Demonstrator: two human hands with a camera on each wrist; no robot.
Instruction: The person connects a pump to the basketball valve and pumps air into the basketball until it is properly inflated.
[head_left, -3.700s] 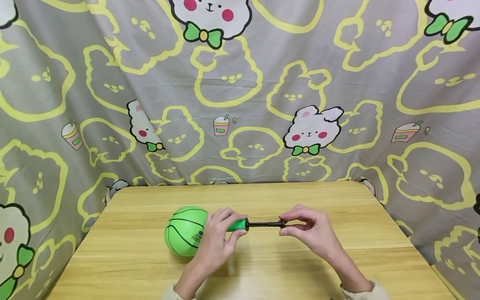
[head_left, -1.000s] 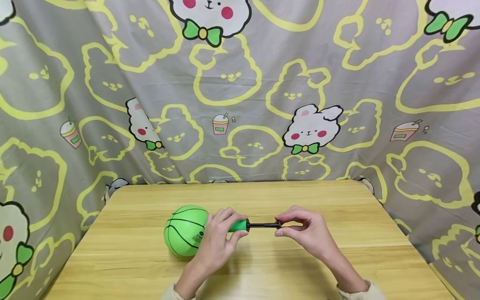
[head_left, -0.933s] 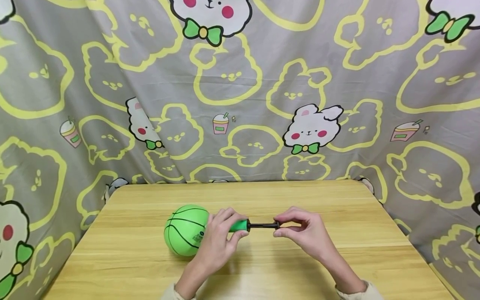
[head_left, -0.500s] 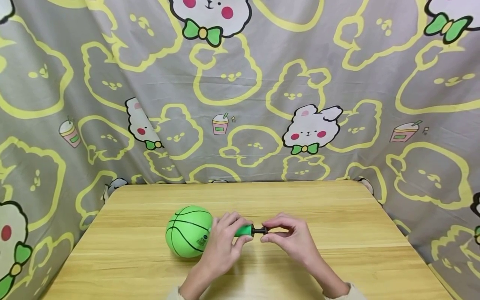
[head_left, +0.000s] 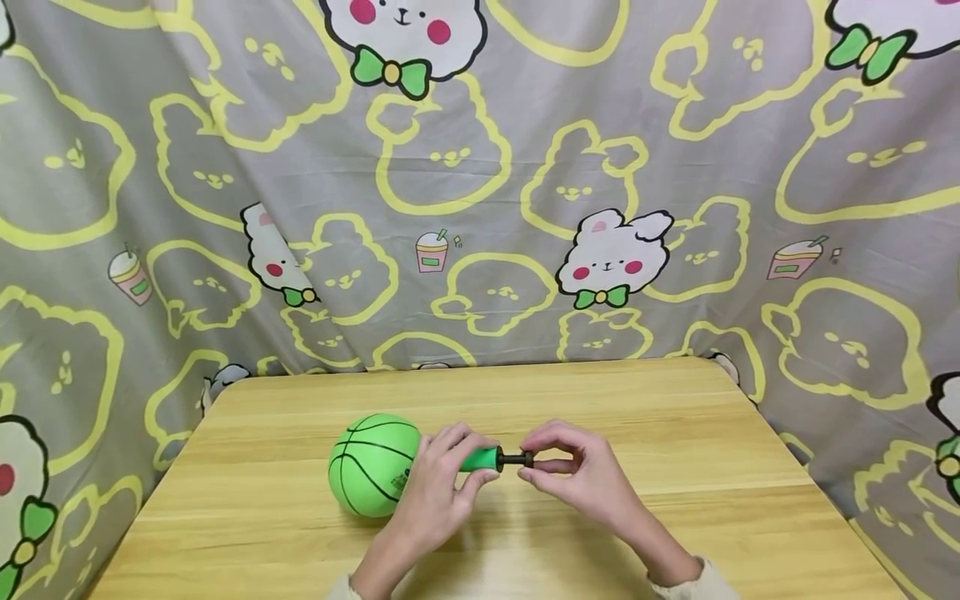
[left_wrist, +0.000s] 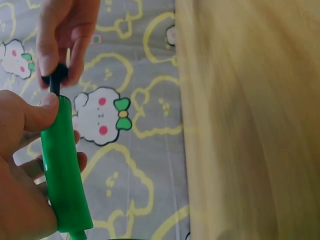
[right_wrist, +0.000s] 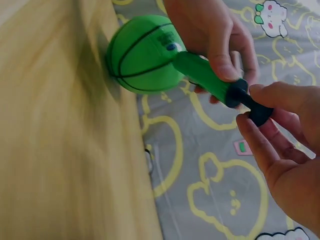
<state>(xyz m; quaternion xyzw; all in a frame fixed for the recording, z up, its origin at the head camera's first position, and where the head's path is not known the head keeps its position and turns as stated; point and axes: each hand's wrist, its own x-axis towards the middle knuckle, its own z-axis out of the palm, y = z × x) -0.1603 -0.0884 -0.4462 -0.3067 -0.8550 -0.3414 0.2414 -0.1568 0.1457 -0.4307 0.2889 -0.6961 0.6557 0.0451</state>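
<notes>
A green ball with black basketball lines (head_left: pixel 371 467) rests on the table at the left of the head view. Lying sideways to its right is a hand pump with a green barrel (right_wrist: pixel 202 75) and a black plunger (head_left: pixel 514 459). My left hand (head_left: pixel 437 483) grips the barrel between thumb and fingers. In the right wrist view the barrel's far end meets the ball beside a small printed mark. My right hand (head_left: pixel 581 475) pinches the black knob (right_wrist: pixel 260 114) at the plunger's end. Only a short length of the black rod shows between knob and barrel.
The wooden table (head_left: pixel 675 417) spreads under both hands. A grey curtain (head_left: pixel 480 183) with yellow outlines and cartoon rabbits hangs behind the table and along both sides.
My right hand has moved left with the knob, so the long exposed rod has become short. My left hand keeps its grip on the barrel, and the ball shifted only slightly.
</notes>
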